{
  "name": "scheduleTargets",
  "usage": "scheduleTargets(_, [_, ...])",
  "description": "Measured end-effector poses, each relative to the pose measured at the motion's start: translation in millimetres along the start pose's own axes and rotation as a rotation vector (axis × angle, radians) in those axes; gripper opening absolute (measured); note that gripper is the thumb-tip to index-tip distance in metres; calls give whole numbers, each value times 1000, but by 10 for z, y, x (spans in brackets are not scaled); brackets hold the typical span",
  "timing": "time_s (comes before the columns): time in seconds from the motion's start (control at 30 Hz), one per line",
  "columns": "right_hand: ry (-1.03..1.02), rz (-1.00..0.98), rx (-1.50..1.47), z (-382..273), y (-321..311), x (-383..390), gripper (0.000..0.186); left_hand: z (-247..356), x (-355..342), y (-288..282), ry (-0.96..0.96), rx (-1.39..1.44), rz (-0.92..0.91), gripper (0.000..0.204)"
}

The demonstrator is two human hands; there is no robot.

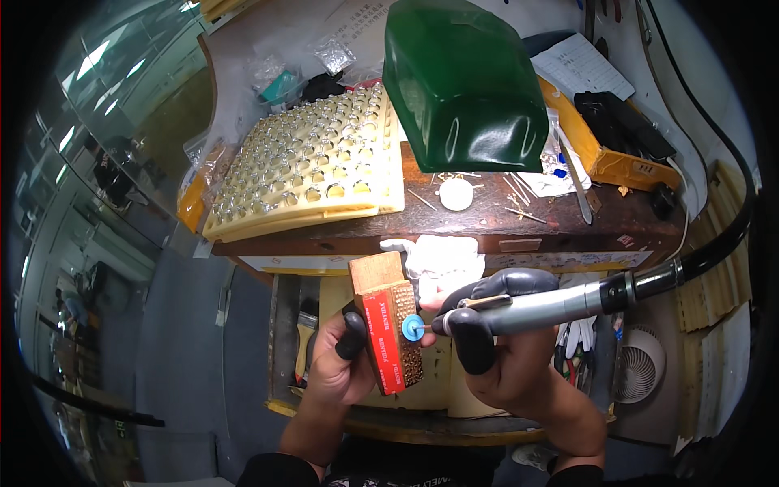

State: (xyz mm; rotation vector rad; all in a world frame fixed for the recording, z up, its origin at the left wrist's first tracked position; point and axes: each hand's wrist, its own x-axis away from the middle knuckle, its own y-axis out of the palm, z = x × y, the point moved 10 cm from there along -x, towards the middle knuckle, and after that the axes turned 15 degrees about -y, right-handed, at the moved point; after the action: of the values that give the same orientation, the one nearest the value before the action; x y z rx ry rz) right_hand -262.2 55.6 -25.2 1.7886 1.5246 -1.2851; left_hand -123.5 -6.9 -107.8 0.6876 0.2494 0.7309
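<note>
My left hand (pixel 331 369), a black cot on its thumb, grips a wooden block (pixel 378 272) over the open drawer. Red printed tape covers one face of the block, and a bumpy, brownish-gold strip runs along its side. In my right hand (pixel 519 357), whose finger and thumb wear black covers, is a silver rotary handpiece (pixel 552 310) held like a pen. Its small blue disc (pixel 413 327) is at the bumpy strip and seems to touch it. A white cloth (pixel 445 258) lies just behind the block, against the bench edge.
On the bench stand a cream tray (pixel 389 207) of shiny ring-like pieces, a green translucent shield (pixel 462 89), a round white piece (pixel 456 194), scattered thin bits and tweezers (pixel 578 183). A black cable (pixel 734 235) curves in from the right. A brush (pixel 305 345) lies in the drawer.
</note>
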Motion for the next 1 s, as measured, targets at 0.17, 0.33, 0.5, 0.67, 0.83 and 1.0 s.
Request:
scheduleTargets(0.17, [-41, 21, 64, -39, -34, -48, 26, 11, -8, 7, 4, -6, -7, 69])
scheduleTargets(0.33, [-77, 36, 142, -94, -42, -58, 22, -12, -12, -11, -6, 3, -2, 69])
scheduleTargets(0.5, [-55, 30, 133, -68, -55, -52, 23, 1, -1, 3, 3, 4, -5, 68])
scheduleTargets(0.67, [-31, 27, 90, -37, -36, -12, 27, 16, -3, 43, -8, 7, 1, 69])
scheduleTargets(0.83, [-11, 32, 94, -34, -60, -20, 31, 11, -5, 19, -18, -6, 39, 71])
scheduleTargets(1.0, [-60, 41, 142, -60, -79, -54, 30, 4, 13, 15, -22, -10, 25, 71])
